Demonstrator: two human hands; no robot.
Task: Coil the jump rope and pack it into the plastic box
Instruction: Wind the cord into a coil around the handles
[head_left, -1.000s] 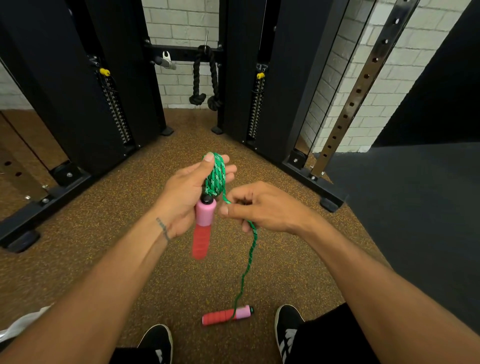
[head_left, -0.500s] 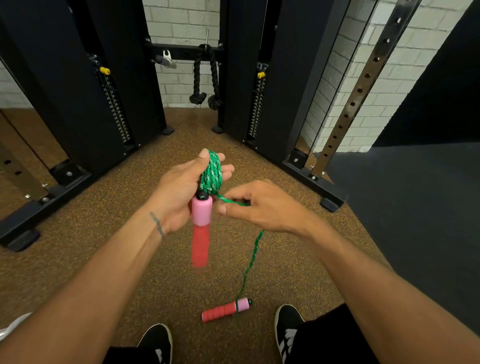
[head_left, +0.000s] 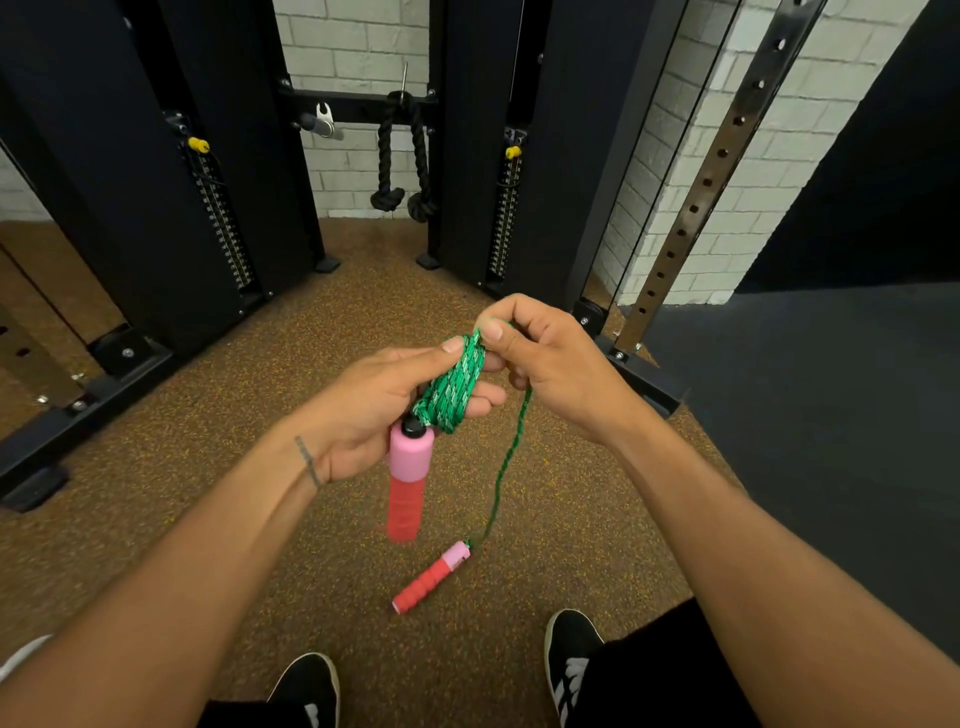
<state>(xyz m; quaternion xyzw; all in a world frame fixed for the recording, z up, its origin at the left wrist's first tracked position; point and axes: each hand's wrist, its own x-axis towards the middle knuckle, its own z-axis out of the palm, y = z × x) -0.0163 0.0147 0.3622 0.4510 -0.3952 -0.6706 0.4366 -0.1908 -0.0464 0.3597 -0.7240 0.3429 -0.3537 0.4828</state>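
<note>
My left hand (head_left: 374, 410) holds a coil of green jump rope (head_left: 457, 387) wound around its fingers. One pink and red handle (head_left: 408, 483) hangs down from that coil. My right hand (head_left: 550, 364) pinches the rope at the top of the coil, thumb and forefinger closed on it. A loose strand (head_left: 506, 462) runs from my right hand down to the second handle (head_left: 431, 577), which hangs tilted just above the brown floor. No plastic box is in view.
Black cable-machine columns (head_left: 524, 156) stand ahead, with a black rope attachment (head_left: 402, 156) hanging between them. A perforated steel upright (head_left: 711, 176) leans at right. Dark matting (head_left: 831, 415) covers the floor at right. My two black shoes (head_left: 569, 654) are at the bottom.
My right hand has risen from below the coil to its top, carrying the rope up and over. The second handle has lifted and swung closer under the coil.
</note>
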